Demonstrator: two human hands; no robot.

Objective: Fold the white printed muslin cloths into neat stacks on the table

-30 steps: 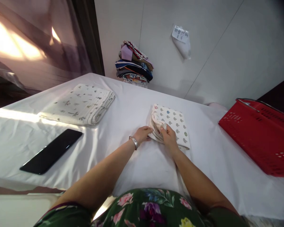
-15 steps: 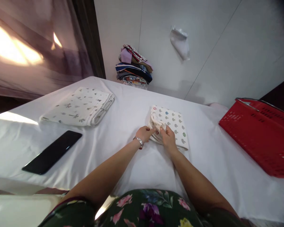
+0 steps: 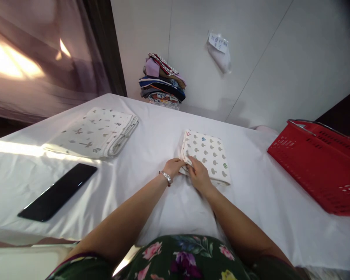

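Observation:
A small folded white cloth printed with grey tree shapes lies on the white table in front of me. My left hand, with a bracelet on the wrist, pinches the cloth's near left corner. My right hand rests on the near edge beside it, fingers pressed down on the layers. Both hands touch the same corner and almost meet.
A larger folded patterned cloth lies at the left. A black phone lies near the table's left front edge. A red plastic basket stands at the right. A pile of coloured folded fabrics sits by the far wall.
The lifted layers at the cloth's near left corner have been pressed flat. Both hands moved slightly left and closer together.

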